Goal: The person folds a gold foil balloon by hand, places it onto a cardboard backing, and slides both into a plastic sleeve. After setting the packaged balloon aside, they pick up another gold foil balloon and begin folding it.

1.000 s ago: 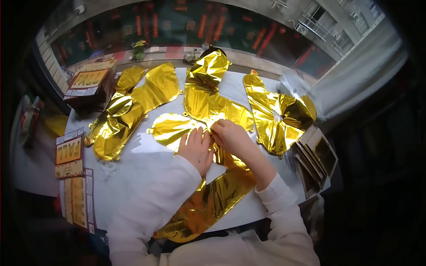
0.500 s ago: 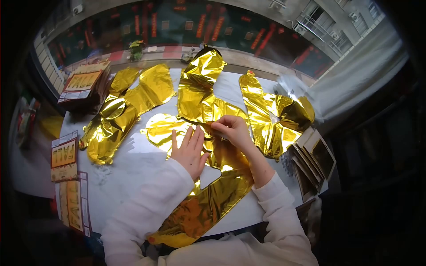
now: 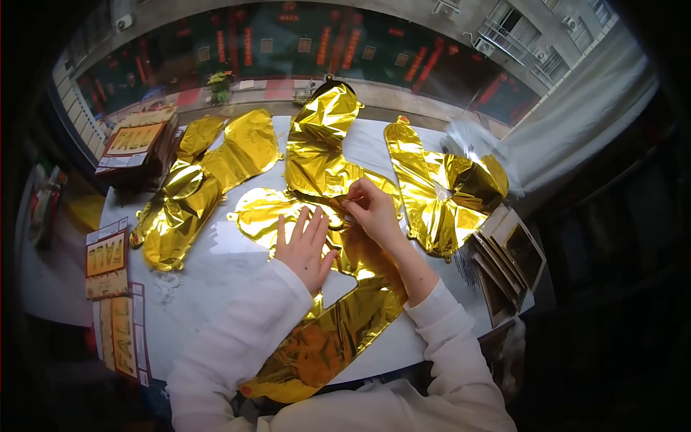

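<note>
A flat, uninflated gold foil balloon [image 3: 327, 338] lies creased on the white table, reaching down to the near edge. My left hand [image 3: 305, 248] rests flat on it with the fingers spread. Just to the right, my right hand [image 3: 373, 210] pinches thumb and fingers together at the foil edge, where this balloon meets another gold foil balloon [image 3: 317, 155] behind it; exactly what sits between the fingertips is hidden. A third foil balloon [image 3: 188, 198] lies on the left, and a fourth foil balloon [image 3: 432, 198] on the right.
A stack of printed FALL packages [image 3: 137, 140] stands at the back left, and more FALL cards [image 3: 106, 261] lie along the left edge. Several folded cards [image 3: 507, 259] lean at the right edge. Clear plastic [image 3: 475, 147] lies back right, before the window.
My right hand has shifted very slightly, its pinch staying at the foil edge. My left hand stays flat on the balloon. The whole view has tilted a little.
</note>
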A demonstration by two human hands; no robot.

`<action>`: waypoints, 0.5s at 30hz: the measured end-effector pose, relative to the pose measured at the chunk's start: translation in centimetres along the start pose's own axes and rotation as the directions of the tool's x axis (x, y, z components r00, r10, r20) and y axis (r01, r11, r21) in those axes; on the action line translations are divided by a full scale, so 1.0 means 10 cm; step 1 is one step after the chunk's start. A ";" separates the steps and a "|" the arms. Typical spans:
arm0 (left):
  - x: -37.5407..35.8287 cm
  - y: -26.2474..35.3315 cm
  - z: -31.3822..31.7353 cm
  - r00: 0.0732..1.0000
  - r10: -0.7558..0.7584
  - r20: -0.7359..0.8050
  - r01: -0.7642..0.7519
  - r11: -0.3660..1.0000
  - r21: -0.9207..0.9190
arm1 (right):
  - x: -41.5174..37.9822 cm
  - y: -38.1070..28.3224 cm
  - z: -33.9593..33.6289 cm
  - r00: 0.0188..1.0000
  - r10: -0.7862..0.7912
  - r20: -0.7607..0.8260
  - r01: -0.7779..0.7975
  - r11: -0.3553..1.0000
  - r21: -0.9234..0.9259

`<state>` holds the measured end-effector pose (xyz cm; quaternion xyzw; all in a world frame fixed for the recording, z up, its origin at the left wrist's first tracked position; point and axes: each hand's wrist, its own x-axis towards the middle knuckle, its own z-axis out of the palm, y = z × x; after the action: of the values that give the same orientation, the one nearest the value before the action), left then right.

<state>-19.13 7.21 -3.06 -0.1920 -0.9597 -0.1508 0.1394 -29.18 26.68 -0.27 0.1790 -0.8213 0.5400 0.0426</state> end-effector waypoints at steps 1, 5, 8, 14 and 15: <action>0.00 0.00 0.00 1.000 0.000 0.000 0.000 1.000 0.000 | 0.00 0.00 0.00 1.000 0.000 0.000 0.000 1.000 0.000; 0.00 0.01 -0.02 1.000 -0.015 0.021 0.016 1.000 -0.013 | 0.01 0.03 0.00 0.999 -0.035 -0.006 0.034 0.999 -0.020; 0.00 0.01 0.00 1.000 -0.006 0.012 0.006 1.000 -0.005 | 0.01 0.02 -0.05 0.967 -0.255 0.030 0.256 0.946 -0.201; 0.00 0.02 -0.01 1.000 -0.017 0.022 0.018 1.000 -0.011 | -0.12 -0.38 -0.07 0.924 -0.250 0.288 0.343 0.875 -0.340; 0.00 0.02 -0.01 0.999 -0.022 0.029 0.023 0.999 -0.026 | -0.11 -0.30 -0.04 0.911 -0.288 0.296 0.391 0.835 -0.388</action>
<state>-18.98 7.35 -2.88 -0.1850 -0.9616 -0.1621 0.1215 -27.16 26.26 2.27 0.3685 -0.8757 0.3007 0.0840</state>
